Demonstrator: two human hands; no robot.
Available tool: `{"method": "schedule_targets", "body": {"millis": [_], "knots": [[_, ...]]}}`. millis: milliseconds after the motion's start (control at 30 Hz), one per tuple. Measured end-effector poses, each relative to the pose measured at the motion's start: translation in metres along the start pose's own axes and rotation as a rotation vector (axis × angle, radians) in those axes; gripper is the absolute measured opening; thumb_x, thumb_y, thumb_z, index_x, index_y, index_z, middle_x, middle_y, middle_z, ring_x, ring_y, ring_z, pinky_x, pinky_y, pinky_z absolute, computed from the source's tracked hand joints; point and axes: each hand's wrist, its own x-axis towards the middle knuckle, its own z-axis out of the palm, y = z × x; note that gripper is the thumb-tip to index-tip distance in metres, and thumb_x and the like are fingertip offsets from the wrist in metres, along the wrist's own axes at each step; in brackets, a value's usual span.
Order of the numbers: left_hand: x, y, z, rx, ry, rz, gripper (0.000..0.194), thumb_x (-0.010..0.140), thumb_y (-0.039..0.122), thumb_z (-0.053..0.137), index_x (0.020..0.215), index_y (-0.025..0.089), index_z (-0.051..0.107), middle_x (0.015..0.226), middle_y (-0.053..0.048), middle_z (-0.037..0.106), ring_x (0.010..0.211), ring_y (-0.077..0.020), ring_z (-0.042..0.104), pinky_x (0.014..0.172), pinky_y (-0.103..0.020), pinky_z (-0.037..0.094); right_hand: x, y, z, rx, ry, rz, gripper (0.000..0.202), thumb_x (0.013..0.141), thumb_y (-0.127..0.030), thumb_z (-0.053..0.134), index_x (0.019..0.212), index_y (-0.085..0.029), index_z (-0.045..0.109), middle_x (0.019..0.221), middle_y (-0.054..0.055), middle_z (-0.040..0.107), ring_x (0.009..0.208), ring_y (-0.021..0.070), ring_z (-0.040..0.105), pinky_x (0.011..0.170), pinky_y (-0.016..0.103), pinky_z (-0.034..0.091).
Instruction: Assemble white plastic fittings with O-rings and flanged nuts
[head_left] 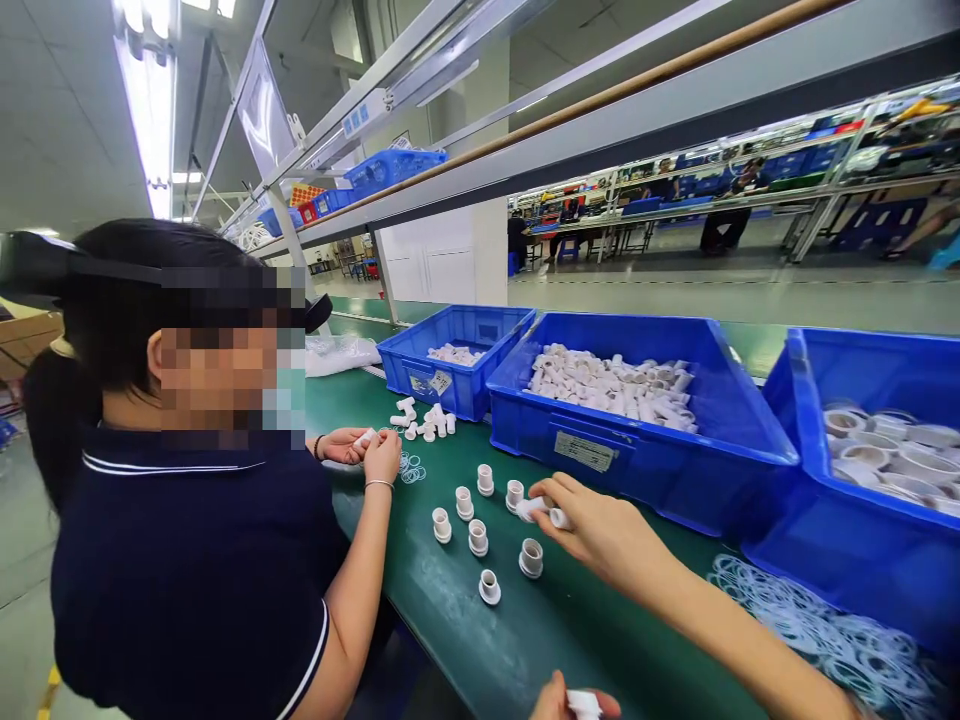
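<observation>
My right hand (600,525) is closed around white plastic pipe fittings (534,509), with a second tube end showing under the fingers. It hovers at the back of a loose group of upright flanged white fittings (478,538) on the green table (592,640). At the bottom edge, my left hand (551,698) is partly cut off by the frame. Between its thumb and fingers sits another white plastic fitting (583,703). Behind my right hand stands a blue bin (637,455) filled with small white fittings (607,385).
A co-worker (202,560) at left holds a small white part in both hands. Near them lie white fittings (429,425) and thin rings (411,468). A blue bin (855,530) at right holds larger white rings; a pile of pale rings (817,620) lies before it. A shelf rail (600,110) runs overhead.
</observation>
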Motion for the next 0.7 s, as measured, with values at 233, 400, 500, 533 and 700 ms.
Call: {"method": "schedule_targets", "body": {"millis": [233, 400, 500, 533, 700], "knots": [[-0.013, 0.292, -0.014, -0.127, 0.179, 0.183, 0.052, 0.102, 0.055, 0.035, 0.111, 0.013, 0.064, 0.097, -0.005, 0.067, 0.088, -0.016, 0.064, 0.084, -0.037, 0.052, 0.057, -0.033, 0.035, -0.232, -0.135, -0.084, 0.011, 0.082, -0.008, 0.06, 0.08, -0.017, 0.066, 0.086, 0.009, 0.068, 0.075, 0.0252, 0.072, 0.057, 0.027, 0.04], [-0.02, 0.365, -0.032, -0.375, 0.435, 0.181, 0.059, 0.102, 0.044, 0.017, 0.12, 0.015, 0.065, 0.066, -0.002, 0.06, 0.063, -0.0184, 0.063, 0.059, -0.031, 0.042, 0.056, -0.028, 0.041, -0.266, -0.152, -0.107, 0.015, 0.088, -0.01, 0.055, 0.091, -0.017, 0.069, 0.093, 0.012, 0.073, 0.078, 0.0305, 0.074, 0.055, 0.031, 0.039], [-0.011, 0.329, -0.021, -0.627, 0.466, 0.112, 0.043, 0.096, 0.045, 0.037, 0.111, 0.026, 0.073, 0.061, -0.002, 0.058, 0.059, -0.0192, 0.063, 0.051, -0.027, 0.037, 0.041, -0.018, 0.035, -0.292, -0.114, -0.066, 0.024, 0.098, -0.022, 0.048, 0.115, -0.019, 0.065, 0.11, 0.012, 0.072, 0.08, 0.0324, 0.074, 0.055, 0.034, 0.045], [-0.005, 0.31, -0.013, -0.729, 0.459, 0.075, 0.035, 0.093, 0.042, 0.046, 0.106, 0.028, 0.075, 0.06, -0.003, 0.059, 0.057, -0.019, 0.062, 0.049, -0.026, 0.036, 0.034, -0.014, 0.034, -0.292, -0.098, -0.051, 0.027, 0.1, -0.025, 0.046, 0.12, -0.02, 0.063, 0.111, 0.011, 0.071, 0.08, 0.0325, 0.074, 0.055, 0.035, 0.047], [0.042, 0.215, 0.028, -1.673, 0.485, -0.445, 0.037, 0.084, 0.021, 0.042, 0.096, 0.02, 0.077, 0.06, -0.005, 0.058, 0.055, -0.0184, 0.053, 0.047, -0.028, 0.036, -0.01, 0.023, 0.046, -0.108, 0.084, -0.043, 0.032, 0.097, -0.039, 0.046, 0.12, -0.028, 0.064, 0.108, 0.007, 0.074, 0.077, 0.0309, 0.074, 0.053, 0.037, 0.053]]}}
